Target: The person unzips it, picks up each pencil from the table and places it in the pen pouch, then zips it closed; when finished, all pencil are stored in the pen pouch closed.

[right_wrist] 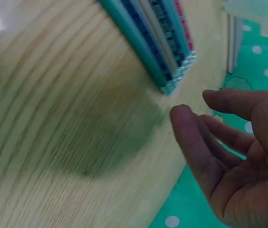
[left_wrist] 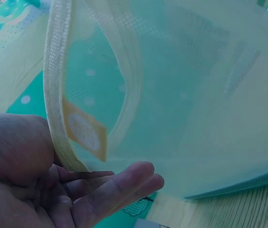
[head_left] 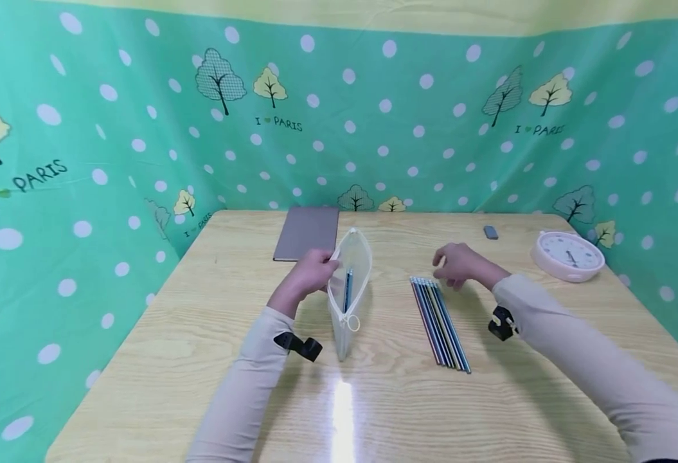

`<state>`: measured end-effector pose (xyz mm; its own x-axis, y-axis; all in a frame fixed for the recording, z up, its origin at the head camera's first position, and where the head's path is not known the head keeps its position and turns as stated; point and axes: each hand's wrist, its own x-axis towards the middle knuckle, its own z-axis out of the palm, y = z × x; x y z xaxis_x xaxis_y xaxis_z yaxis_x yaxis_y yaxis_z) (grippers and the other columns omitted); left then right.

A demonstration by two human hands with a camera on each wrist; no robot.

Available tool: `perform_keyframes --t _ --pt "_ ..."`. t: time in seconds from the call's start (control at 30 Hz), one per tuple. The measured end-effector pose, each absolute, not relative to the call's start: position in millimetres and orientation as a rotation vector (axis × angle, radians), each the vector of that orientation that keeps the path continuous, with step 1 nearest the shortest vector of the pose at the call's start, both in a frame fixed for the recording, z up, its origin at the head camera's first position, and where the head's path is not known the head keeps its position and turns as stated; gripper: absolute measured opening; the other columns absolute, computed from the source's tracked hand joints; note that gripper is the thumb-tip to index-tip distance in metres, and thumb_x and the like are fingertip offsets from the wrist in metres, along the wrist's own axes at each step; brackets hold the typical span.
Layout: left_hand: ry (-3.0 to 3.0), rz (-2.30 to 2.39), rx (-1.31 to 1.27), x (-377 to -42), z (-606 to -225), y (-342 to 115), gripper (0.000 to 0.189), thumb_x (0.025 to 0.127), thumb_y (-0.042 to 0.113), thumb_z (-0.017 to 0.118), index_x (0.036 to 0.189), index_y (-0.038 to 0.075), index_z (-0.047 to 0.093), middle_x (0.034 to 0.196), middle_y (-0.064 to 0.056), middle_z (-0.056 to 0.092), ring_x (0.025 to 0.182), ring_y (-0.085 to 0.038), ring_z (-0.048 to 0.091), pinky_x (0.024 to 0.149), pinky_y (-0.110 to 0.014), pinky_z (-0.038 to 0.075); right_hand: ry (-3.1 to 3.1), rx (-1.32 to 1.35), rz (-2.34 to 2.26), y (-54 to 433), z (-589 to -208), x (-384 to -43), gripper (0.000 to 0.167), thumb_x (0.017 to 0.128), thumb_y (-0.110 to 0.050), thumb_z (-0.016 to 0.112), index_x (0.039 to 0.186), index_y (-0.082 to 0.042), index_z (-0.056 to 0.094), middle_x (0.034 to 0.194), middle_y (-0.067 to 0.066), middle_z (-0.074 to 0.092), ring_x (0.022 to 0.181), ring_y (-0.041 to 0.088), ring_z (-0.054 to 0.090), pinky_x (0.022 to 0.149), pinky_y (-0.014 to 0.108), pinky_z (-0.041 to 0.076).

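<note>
My left hand (head_left: pixel 311 272) grips the left rim of a whitish see-through zip pouch (head_left: pixel 362 257), thumb and fingers about its edge in the left wrist view. The pouch stands upright with its mouth spread wide and a ring pull at the near end. At least one dark blue pencil (head_left: pixel 347 292) shows inside it. To the right lies a neat row of several pencils (head_left: pixel 439 325), their pale ends pointing away from me. My right hand (head_left: pixel 461 263) hovers just past those ends, thumb and fingers apart with nothing between them, as the right wrist view (right_wrist: pixel 248 156) shows.
A grey notebook (head_left: pixel 306 233) lies at the back, behind my left hand. Toward the back right are a small grey block (head_left: pixel 491 232) and a round pink-rimmed clock (head_left: pixel 570 254). Green dotted cloth (head_left: pixel 373 128) hangs behind and beside the wooden table (head_left: pixel 200 360).
</note>
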<state>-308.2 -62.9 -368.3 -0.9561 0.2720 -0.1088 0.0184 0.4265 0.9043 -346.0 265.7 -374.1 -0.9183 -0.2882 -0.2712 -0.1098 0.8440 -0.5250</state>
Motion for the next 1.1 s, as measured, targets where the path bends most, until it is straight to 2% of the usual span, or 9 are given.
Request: perform_keyframes --t 0.17,0.3,0.4,0.5,0.67,0.9,1.0,1.1 --pt "2.449 1.536 0.248 -309.6 -366.7 -64.7 0.039 0.109 0.010 0.046 0.141 -0.010 0.054 0.131 -0.029 0.061 0.089 -0.034 0.076 0.070 -0.034 0.066 2.656 -0.254 -0.618 269.9 -377.2 -344.0 0.041 0.094 -0.012 0.066 0.124 0.014 0.056 0.082 0.018 0.067 0.058 0.018 0.067 0.055 0.033 0.064" --pt "2.456 1.531 0.247 -310.9 -366.1 -65.1 0.037 0.108 0.010 0.046 0.137 -0.011 0.056 0.125 -0.029 0.063 0.087 -0.031 0.076 0.070 -0.034 0.066 2.662 -0.252 -0.586 267.5 -382.6 -342.1 0.030 0.092 -0.009 0.066 0.113 0.012 0.061 0.073 0.016 0.068 0.055 0.017 0.068 0.054 0.031 0.063" --pt "2.455 1.539 0.254 -311.0 -366.6 -65.3 0.035 0.108 0.009 0.047 0.134 -0.012 0.058 0.121 -0.029 0.063 0.084 -0.030 0.075 0.068 -0.034 0.066 2.703 -0.213 -0.564 264.9 -388.7 -340.5 0.020 0.092 -0.008 0.065 0.103 0.008 0.064 0.073 0.013 0.068 0.056 0.016 0.067 0.053 0.029 0.063" --pt "2.451 1.547 0.263 -310.3 -367.4 -65.3 0.035 0.108 0.009 0.047 0.133 -0.013 0.058 0.122 -0.029 0.063 0.085 -0.032 0.076 0.068 -0.033 0.066 2.743 -0.165 -0.540 263.4 -393.3 -338.8 0.017 0.093 -0.010 0.064 0.097 0.007 0.066 0.074 0.013 0.066 0.057 0.017 0.066 0.053 0.028 0.062" --pt "2.442 1.541 0.245 -308.6 -367.9 -65.5 0.036 0.108 0.010 0.047 0.135 -0.012 0.057 0.130 -0.030 0.061 0.092 -0.035 0.076 0.071 -0.034 0.066 2.739 -0.137 -0.533 261.6 -398.5 -338.0 0.019 0.094 -0.012 0.064 0.097 0.007 0.067 0.073 0.012 0.066 0.058 0.017 0.066 0.054 0.028 0.062" --pt "2.442 1.538 0.232 -309.1 -368.0 -65.6 0.038 0.109 0.012 0.047 0.139 -0.011 0.055 0.133 -0.030 0.060 0.094 -0.036 0.075 0.073 -0.035 0.066 2.744 -0.168 -0.592 262.0 -402.9 -341.1 0.009 0.090 -0.004 0.065 0.088 0.005 0.065 0.069 0.013 0.067 0.054 0.017 0.066 0.052 0.028 0.062" --pt "2.437 1.544 0.235 -309.7 -369.1 -64.9 0.038 0.109 0.011 0.047 0.138 -0.012 0.055 0.134 -0.030 0.060 0.094 -0.037 0.075 0.073 -0.034 0.066 2.738 -0.176 -0.650 264.2 -403.4 -342.2 0.009 0.089 -0.002 0.064 0.090 0.007 0.066 0.069 0.014 0.067 0.053 0.016 0.066 0.052 0.029 0.062" --pt "2.432 1.553 0.243 -310.1 -370.3 -63.8 0.037 0.108 0.010 0.047 0.136 -0.012 0.056 0.131 -0.031 0.060 0.092 -0.036 0.076 0.072 -0.034 0.066 2.723 -0.173 -0.787 268.1 -397.4 -343.6 0.015 0.091 -0.002 0.062 0.098 0.011 0.066 0.072 0.015 0.068 0.054 0.016 0.067 0.055 0.032 0.064"
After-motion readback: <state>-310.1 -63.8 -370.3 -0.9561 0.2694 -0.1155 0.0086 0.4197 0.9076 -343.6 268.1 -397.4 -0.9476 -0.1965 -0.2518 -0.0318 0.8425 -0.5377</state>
